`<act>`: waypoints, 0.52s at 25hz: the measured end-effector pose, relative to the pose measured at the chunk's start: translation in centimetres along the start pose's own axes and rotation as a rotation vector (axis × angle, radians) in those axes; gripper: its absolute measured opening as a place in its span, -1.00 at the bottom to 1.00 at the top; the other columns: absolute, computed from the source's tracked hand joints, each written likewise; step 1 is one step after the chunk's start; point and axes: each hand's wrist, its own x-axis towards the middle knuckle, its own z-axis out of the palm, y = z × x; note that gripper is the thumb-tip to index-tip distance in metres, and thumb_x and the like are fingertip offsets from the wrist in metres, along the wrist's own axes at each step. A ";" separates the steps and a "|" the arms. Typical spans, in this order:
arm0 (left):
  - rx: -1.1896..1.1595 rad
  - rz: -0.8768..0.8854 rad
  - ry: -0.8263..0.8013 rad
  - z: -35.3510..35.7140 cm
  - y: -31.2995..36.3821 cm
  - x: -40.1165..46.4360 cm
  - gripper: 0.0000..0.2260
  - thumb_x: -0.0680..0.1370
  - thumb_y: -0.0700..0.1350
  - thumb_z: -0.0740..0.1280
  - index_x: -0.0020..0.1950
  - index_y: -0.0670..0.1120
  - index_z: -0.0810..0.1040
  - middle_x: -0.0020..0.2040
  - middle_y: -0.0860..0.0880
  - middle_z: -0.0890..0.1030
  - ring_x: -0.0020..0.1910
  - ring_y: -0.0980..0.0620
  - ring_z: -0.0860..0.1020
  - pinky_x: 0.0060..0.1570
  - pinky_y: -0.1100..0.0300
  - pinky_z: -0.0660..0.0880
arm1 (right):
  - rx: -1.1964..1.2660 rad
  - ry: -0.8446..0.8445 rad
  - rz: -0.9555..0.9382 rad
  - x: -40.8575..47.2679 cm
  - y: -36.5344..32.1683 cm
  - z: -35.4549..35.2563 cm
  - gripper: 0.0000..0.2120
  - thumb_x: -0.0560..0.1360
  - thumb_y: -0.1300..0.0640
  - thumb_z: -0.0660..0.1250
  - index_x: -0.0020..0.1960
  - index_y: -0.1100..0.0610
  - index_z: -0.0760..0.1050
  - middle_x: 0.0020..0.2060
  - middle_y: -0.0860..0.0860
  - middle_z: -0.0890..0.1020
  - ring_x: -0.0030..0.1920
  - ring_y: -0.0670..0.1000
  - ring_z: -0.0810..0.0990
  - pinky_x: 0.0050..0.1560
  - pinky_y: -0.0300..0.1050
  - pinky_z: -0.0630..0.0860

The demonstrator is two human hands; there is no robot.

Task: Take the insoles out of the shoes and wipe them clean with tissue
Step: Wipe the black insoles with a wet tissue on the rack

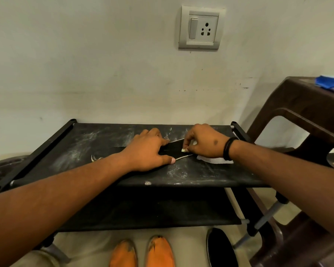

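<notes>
Rack point(96, 143) is bearing both hands. Left hand point(149, 149) is pressing flat, fingers spread, on the black insole point(174, 148) beneath and between the hands. Right hand point(202, 141) is pinching a tissue point(210, 159) against the insole.

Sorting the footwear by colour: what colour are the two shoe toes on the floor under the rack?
Orange, with dark scuffs at the tips; the head view shows them.

Both bare forearms reach forward and converge. The left hand point(148, 149) lies palm down, fingers and thumb spread flat and pressing. The right hand point(202, 142), a dark band at its wrist, has fingertips curled down in a pinch.
</notes>
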 end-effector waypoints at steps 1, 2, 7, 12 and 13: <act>-0.010 0.004 0.017 0.1 0.0 -0.1 -0.33 0.52 0.33 0.32 0.54 0.04 0.37 0.24 -0.01 0.44 0.21 -0.03 0.40 0.21 0.01 0.42 | -0.033 -0.040 0.001 -0.1 0.1 -0.4 -0.93 0.50 0.21 0.43 -0.05 0.15 0.68 -0.08 0.02 0.70 -0.06 -0.03 0.63 0.01 -0.18 0.54; -0.019 0.007 0.035 0.2 -0.1 -0.1 -0.34 0.51 0.33 0.32 0.53 0.04 0.39 0.23 0.00 0.45 0.20 -0.01 0.40 0.20 0.03 0.42 | -0.073 -0.033 0.018 -0.1 0.3 -0.8 -0.93 0.50 0.19 0.43 -0.05 0.15 0.68 -0.09 0.02 0.69 -0.06 -0.02 0.63 -0.01 -0.19 0.52; 0.032 0.014 0.065 0.6 0.1 -0.7 -0.38 0.53 0.35 0.27 0.50 0.05 0.43 0.25 0.02 0.46 0.20 -0.01 0.41 0.23 0.00 0.42 | -0.062 0.156 0.138 0.4 0.6 -0.4 -0.89 0.52 0.23 0.38 -0.04 0.15 0.68 -0.05 0.08 0.69 -0.04 0.05 0.64 0.03 -0.12 0.57; 0.059 0.023 0.091 0.5 0.3 -1.0 -0.40 0.53 0.35 0.25 0.47 0.05 0.46 0.26 0.01 0.49 0.21 -0.01 0.42 0.20 0.03 0.41 | -0.180 0.051 0.021 -0.1 -1.9 0.2 -0.82 0.53 0.26 0.31 0.04 0.14 0.67 0.00 0.08 0.68 -0.03 0.07 0.63 0.07 -0.04 0.60; 0.061 0.025 0.101 0.7 0.3 -1.0 -0.41 0.53 0.35 0.25 0.46 0.05 0.47 0.25 0.02 0.49 0.20 0.00 0.42 0.19 0.04 0.41 | -0.244 0.107 0.043 0.0 -1.7 0.1 -0.82 0.53 0.25 0.32 0.06 0.14 0.65 0.00 0.10 0.66 -0.03 0.09 0.63 0.06 0.00 0.60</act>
